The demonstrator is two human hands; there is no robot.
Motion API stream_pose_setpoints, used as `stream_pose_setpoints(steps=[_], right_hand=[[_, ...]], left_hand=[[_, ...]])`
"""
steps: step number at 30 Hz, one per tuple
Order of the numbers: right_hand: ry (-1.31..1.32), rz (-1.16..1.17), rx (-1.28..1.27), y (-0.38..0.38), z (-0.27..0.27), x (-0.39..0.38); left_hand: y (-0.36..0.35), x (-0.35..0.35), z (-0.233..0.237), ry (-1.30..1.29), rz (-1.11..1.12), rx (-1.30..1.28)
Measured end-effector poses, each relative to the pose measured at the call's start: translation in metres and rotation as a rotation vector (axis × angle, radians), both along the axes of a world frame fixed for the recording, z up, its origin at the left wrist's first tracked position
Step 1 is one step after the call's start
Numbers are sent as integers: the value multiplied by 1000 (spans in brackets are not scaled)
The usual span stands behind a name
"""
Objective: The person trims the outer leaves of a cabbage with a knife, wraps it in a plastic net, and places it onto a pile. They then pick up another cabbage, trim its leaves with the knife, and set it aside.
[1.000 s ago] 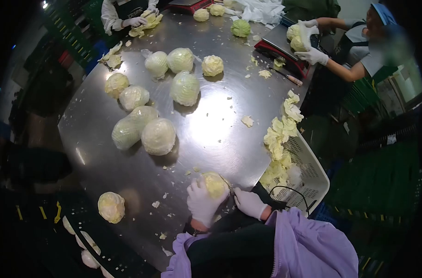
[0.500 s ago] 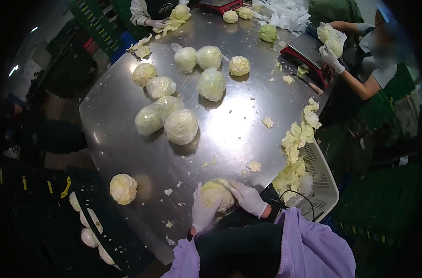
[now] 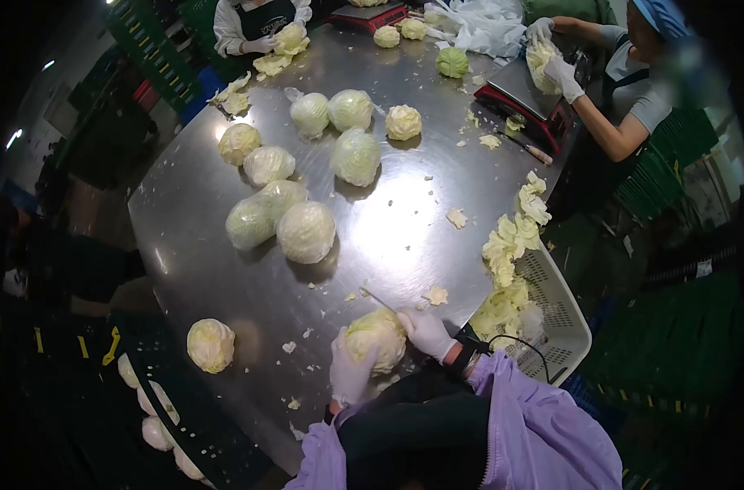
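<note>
At the table's near edge, my gloved left hand (image 3: 351,369) is closed round the left side of a pale cabbage (image 3: 377,339). My gloved right hand (image 3: 429,333) grips a knife (image 3: 378,299), its thin blade pointing up and left over the cabbage's far side. The handle is hidden in my fist. Just beyond the blade lies a small trimmed leaf piece (image 3: 436,296). Another cabbage (image 3: 211,345) sits apart to the left.
Several film-wrapped cabbages (image 3: 306,233) stand mid-table. At right, a white basket (image 3: 580,331) holds loose leaves (image 3: 506,306). A knife (image 3: 537,153) lies near a red scale (image 3: 519,96). One co-worker (image 3: 625,90) holds a cabbage there; another (image 3: 262,24) handles leaves at the back.
My right hand and the knife have drawn back from the cabbage's top, and more of the blade shows. The co-worker at the right has shifted their hands. The whole view has moved slightly.
</note>
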State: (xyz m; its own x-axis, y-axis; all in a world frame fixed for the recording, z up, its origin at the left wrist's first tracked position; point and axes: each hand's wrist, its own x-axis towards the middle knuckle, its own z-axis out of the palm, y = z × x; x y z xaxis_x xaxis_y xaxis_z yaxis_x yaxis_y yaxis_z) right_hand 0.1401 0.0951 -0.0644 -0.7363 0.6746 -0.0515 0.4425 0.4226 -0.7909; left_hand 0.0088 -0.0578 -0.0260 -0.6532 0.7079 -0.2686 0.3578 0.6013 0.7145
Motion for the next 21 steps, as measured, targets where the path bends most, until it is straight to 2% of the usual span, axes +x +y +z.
stream_pose_setpoints(steps=[2, 3, 4, 6, 7, 8, 10, 11, 12, 13, 14, 17, 18, 20, 21], right_hand=[[-86, -13, -102, 10, -34, 3], [-78, -10, -99, 10, -46, 6], [1, 1, -86, 7, -57, 9], [80, 34, -81, 4, -54, 13], [43, 3, -217, 0, -36, 17], [2, -31, -355, -2, -26, 20], [-105, 69, -304, 1, -25, 23], [-28, 16, -122, 1, -16, 23], [50, -38, 63, 2, -4, 23], [-44, -22, 42, 5, 31, 21], [-51, -22, 46, 0, 45, 21], [97, 234, 86, -22, 66, 13], [74, 252, 161, -32, 48, 10], [19, 256, 134, -30, 48, 2], [20, 263, 132, -27, 48, -2]], left_hand=[[-10, -6, -3, -21, -87, 51], [-16, -11, -5, -39, -173, 97], [-24, -13, -13, -30, -167, 96], [-47, -16, -35, -487, 57, 516], [-57, -18, -39, -602, 166, 490], [-60, -17, -35, -598, 181, 483], [-58, -8, -26, -404, 1, 323], [-46, 3, -6, -336, -4, 214], [-38, 8, 1, -337, 4, 218], [-31, 12, 5, -212, -17, 140], [-26, 15, 7, -92, -41, 60], [-17, 13, 14, -94, -15, 13], [-14, 11, 19, -93, -16, 16], [-10, 8, 31, -273, 2, -23], [-9, 6, 31, -273, 10, -24]])
